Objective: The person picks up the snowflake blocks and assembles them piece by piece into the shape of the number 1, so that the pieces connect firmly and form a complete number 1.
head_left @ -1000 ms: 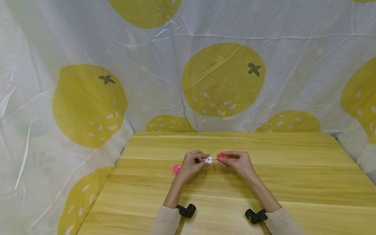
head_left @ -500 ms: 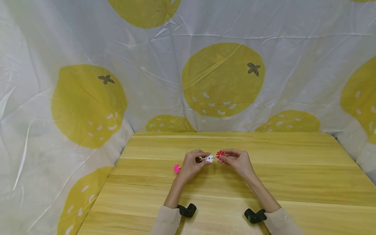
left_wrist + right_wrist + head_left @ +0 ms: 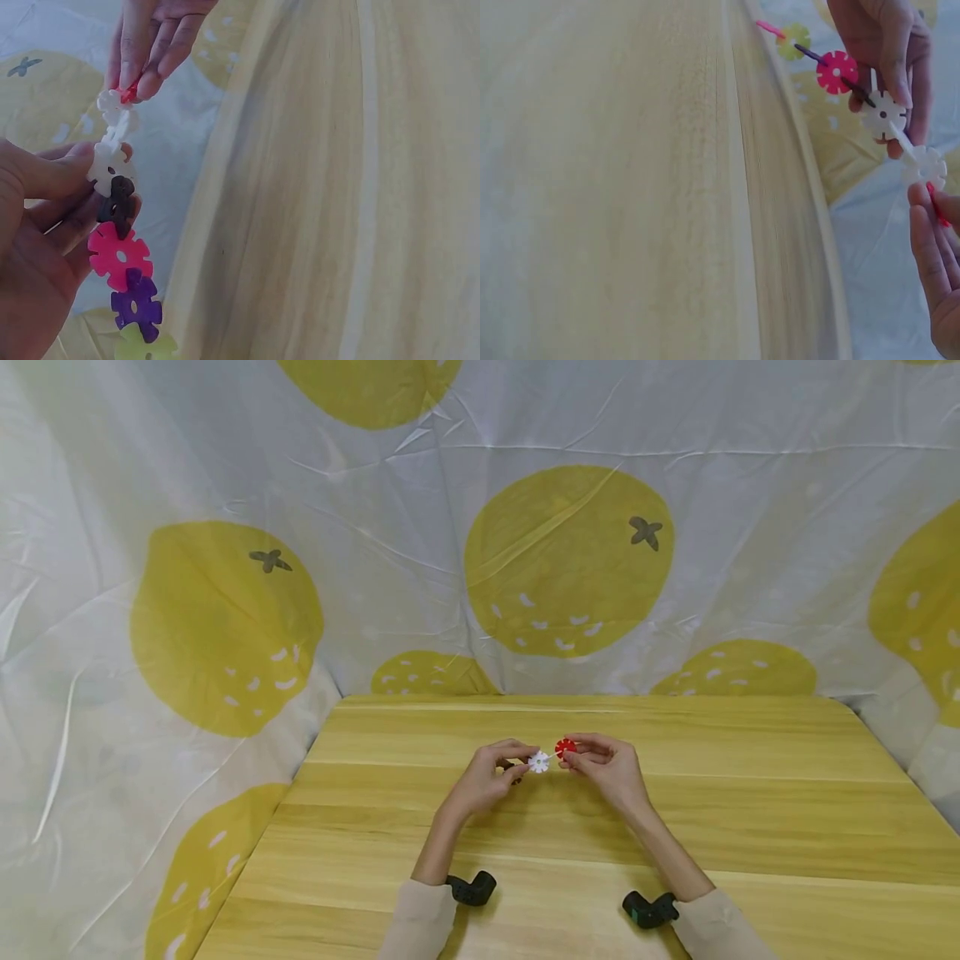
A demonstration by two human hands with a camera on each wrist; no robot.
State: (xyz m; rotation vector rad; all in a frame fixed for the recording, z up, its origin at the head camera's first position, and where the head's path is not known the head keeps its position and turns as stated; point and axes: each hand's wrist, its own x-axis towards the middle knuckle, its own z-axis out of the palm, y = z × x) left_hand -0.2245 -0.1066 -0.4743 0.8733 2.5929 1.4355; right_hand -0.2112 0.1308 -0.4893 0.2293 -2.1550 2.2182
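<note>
A chain of notched plastic discs, slotted edge to edge, stretches between both hands. My left hand (image 3: 480, 781) pinches a white disc (image 3: 538, 762) between thumb and fingers. My right hand (image 3: 611, 770) pinches the red disc (image 3: 565, 748) at the chain's right end. More white discs sit between them; one white disc (image 3: 926, 166) meets the red one in the right wrist view. Below the left fingers, the left wrist view has a black disc (image 3: 116, 206), a pink disc (image 3: 120, 256), a purple disc (image 3: 136, 306) and a yellow-green disc (image 3: 146, 346). Another pink disc (image 3: 769, 28) ends the chain.
Both hands are above a wooden table (image 3: 750, 827). Behind it hangs a pale cloth (image 3: 405, 568) printed with yellow fruit. A black wrist camera sits on each forearm, the left camera (image 3: 472, 888) and the right camera (image 3: 649, 910).
The right hand and red disc have risen slightly. The left hand has turned, so the white disc faces the head camera more fully. The pink disc left of that hand has gone from head view.
</note>
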